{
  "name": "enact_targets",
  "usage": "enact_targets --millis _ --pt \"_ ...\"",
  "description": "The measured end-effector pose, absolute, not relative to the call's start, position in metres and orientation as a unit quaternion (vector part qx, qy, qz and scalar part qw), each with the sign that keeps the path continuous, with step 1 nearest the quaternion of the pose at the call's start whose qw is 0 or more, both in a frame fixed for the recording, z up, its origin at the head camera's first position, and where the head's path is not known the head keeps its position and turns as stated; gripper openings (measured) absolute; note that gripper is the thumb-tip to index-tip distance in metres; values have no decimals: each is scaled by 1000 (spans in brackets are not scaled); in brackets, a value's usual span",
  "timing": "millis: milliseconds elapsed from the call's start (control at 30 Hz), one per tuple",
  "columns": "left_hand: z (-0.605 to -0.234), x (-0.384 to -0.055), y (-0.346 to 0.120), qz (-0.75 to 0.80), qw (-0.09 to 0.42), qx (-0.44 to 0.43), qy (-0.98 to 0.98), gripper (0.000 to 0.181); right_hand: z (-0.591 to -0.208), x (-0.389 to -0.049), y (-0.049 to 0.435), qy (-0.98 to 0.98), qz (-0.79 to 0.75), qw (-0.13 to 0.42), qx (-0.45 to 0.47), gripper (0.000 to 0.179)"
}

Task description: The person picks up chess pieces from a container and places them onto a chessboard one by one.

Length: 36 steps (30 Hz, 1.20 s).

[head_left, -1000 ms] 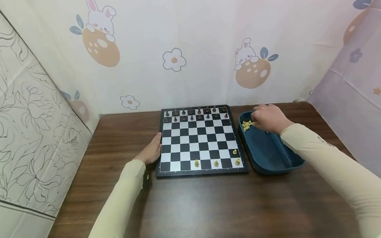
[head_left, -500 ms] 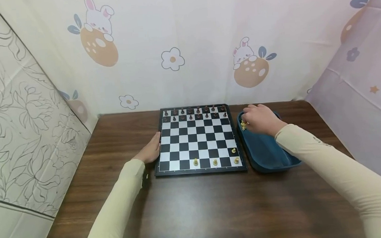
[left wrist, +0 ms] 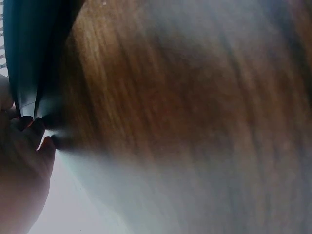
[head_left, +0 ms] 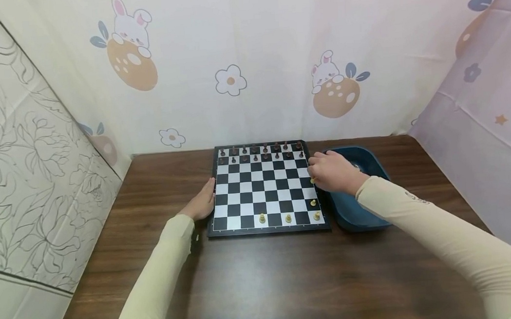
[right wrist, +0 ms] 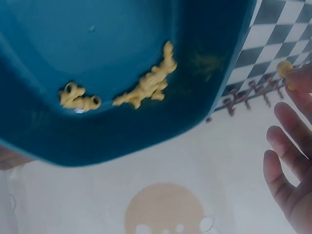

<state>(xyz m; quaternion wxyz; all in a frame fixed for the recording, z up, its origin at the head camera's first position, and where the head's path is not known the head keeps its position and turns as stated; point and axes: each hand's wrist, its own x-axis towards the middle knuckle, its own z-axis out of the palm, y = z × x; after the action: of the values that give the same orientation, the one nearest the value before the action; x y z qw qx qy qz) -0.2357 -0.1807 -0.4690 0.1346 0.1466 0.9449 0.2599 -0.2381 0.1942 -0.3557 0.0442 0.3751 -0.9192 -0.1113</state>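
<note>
A black-and-white chessboard (head_left: 251,183) lies on the table. My left hand (head_left: 202,200) rests along its left edge, fingers extended; the left wrist view catches the fingertips (left wrist: 34,129) at the board's side. Over the board's right edge, my right hand (head_left: 333,172) pinches a pale yellow chess piece (right wrist: 284,68) between thumb and forefinger, the other fingers spread. Which piece it is, I cannot tell. Yellow pieces stand at the near side: one pawn-like piece (head_left: 313,203) in the second row, others such as the corner piece (head_left: 316,216) in the first.
Right of the board stands a blue plastic bin (head_left: 359,216), partly under my right forearm. Yellow pieces (right wrist: 146,87) magnetically clumped together lie inside, with a smaller cluster (right wrist: 78,100) beside them. Dark red pieces (head_left: 255,157) fill two rows at the far end. A patterned curtain (head_left: 278,104) hangs behind.
My right hand has left the bin's far left corner with a yellow piece and moved left and nearer, over the board's right edge. The left hand has stayed at the board.
</note>
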Motion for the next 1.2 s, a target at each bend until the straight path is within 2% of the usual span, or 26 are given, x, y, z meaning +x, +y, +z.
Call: enact_targets --millis 633,1200 --pt "-468 -234 -179 263 138 141 944 55 -393 -222 165 -891 -138 0 432 15" --pt "-468 -235 -180 259 137 137 946 55 -403 -221 163 -885 -130 5 447 15"
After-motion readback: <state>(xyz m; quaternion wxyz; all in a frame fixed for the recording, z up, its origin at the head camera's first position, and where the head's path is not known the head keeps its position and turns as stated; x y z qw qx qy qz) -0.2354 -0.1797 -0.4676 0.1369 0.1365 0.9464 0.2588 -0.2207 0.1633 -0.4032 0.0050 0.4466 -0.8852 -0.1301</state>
